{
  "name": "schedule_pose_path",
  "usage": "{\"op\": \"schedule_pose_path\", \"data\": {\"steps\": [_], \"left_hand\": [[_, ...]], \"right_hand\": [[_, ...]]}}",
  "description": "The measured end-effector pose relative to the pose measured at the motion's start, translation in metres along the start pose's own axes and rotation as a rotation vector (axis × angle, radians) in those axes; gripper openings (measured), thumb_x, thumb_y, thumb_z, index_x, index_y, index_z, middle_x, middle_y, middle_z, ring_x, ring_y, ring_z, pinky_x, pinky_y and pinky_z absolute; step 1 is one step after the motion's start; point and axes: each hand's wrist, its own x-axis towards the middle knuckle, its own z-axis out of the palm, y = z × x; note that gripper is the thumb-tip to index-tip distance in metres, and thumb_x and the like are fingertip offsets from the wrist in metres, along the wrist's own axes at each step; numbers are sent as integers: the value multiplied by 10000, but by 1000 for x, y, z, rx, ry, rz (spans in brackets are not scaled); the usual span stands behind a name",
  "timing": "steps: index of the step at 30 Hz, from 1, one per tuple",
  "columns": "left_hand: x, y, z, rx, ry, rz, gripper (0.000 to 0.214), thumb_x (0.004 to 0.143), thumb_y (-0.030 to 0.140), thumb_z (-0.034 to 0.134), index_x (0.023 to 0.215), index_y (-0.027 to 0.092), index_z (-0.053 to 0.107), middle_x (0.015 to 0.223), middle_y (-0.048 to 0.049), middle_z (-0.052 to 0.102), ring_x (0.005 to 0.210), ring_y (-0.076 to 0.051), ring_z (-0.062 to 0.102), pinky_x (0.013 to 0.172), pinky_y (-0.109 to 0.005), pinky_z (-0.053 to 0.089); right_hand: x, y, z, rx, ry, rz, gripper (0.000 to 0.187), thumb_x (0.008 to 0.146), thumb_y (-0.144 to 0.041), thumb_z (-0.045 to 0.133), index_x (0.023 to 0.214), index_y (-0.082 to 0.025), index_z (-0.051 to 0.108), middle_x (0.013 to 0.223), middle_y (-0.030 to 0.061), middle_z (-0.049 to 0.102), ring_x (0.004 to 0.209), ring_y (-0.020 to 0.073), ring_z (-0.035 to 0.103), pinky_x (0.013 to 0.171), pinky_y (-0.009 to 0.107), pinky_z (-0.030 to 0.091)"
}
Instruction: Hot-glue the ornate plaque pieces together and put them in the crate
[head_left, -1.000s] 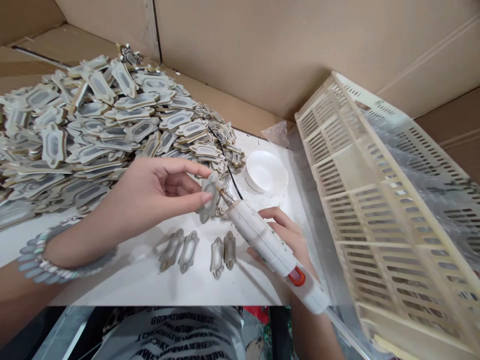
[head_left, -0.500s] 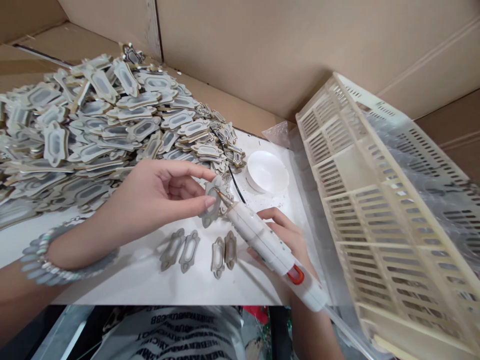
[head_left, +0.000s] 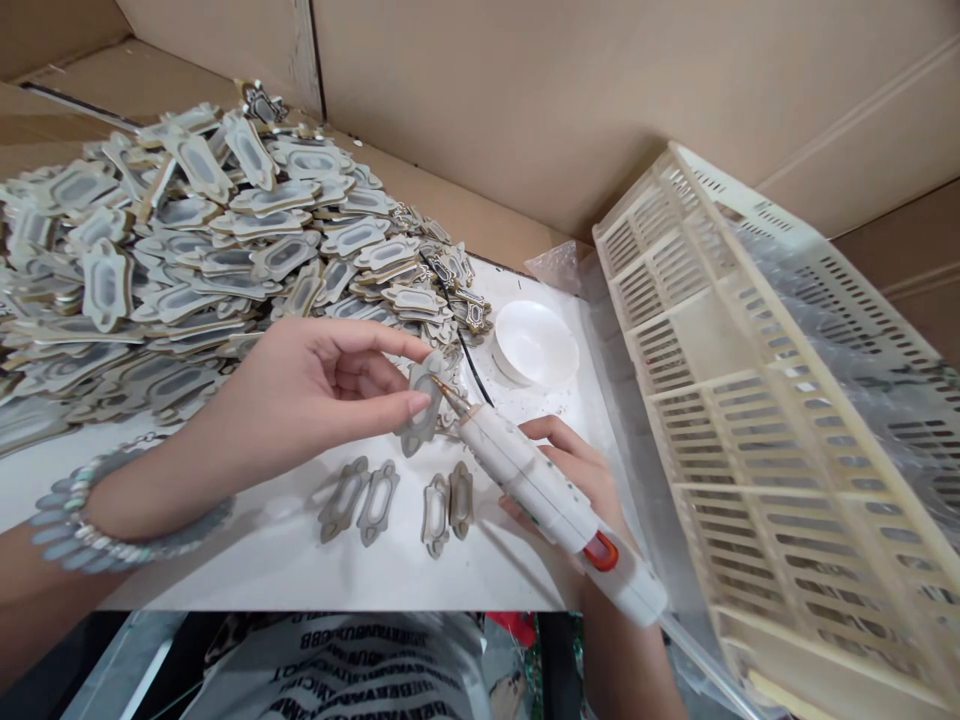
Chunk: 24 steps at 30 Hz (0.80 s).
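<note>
Left-wrist coil (head_left: 52,530): grey-blue, rounded loops
Beaded bracelet (head_left: 81,488): small beads — white, pale mint
Shirt (head_left: 352,675): pale grey — rows of black lettering

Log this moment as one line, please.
left hand: holds grey piece | right hand: holds white glue gun | tip: at piece, contact unclear

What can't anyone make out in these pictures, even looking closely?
All in the head view:
Right hand: partly hidden behind the white glue gun.
Nozzle tip: too small to tell whether it touches the held frame.
Frame pile: left edge cuts it off; upper pieces hide lower ones.
Basket: near side partly hides contents; right edge cuts it off.
</note>
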Motion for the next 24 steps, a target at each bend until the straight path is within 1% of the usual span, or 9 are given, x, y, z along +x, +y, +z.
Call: {"op": "schedule_pose_path", "data": {"steps": [5,9,16,20,22,24], "left_hand": [[0,-1,-1,9,-14,1,243,654,248,784,895,221,789,560,26,676,472,-107,624,433,-141,504],[1,-2,-1,7,-7,0,229,640,243,783,869,231,793,550,27,676,464,-106,624,427,-135,501],[1,-1,1,12,-13,-4,220,653,254,781,872,233,791,550,33,676,462,-91,614,425,-118,482],[1,-2,0,23,-8,-8,238,650,258,783,882,209,787,559,21,676,471,-103,618,431,-144,492],[1,-3,0,27,-9,-4,248,644,265,788,887,212,785,559,23,676,468,-105,614,430,-152,490],[2,-3,0,27,-16,-6,246,644,269,791,885,219,784,558,28,676,465,-101,609,430,-153,483]], "right_hand": [[0,0,0,11,-4,7,192,795,-91,693,680,-219,608,983,21,646,837,153,633,731,278,523],[0,1,0,1,0,5,199,800,-109,695,668,-219,595,990,24,648,844,158,628,736,281,521],[-1,1,0,-7,9,9,167,789,-91,697,719,-223,624,958,8,635,813,145,614,734,276,517],[1,1,0,-15,18,0,154,799,-128,695,698,-219,624,925,20,633,807,158,614,729,290,530],[1,1,0,-37,25,9,164,810,-151,686,677,-219,619,923,31,638,809,168,617,731,301,537],[3,0,-2,-64,43,14,143,819,-159,673,699,-225,630,927,38,642,808,175,623,723,303,544]]}}
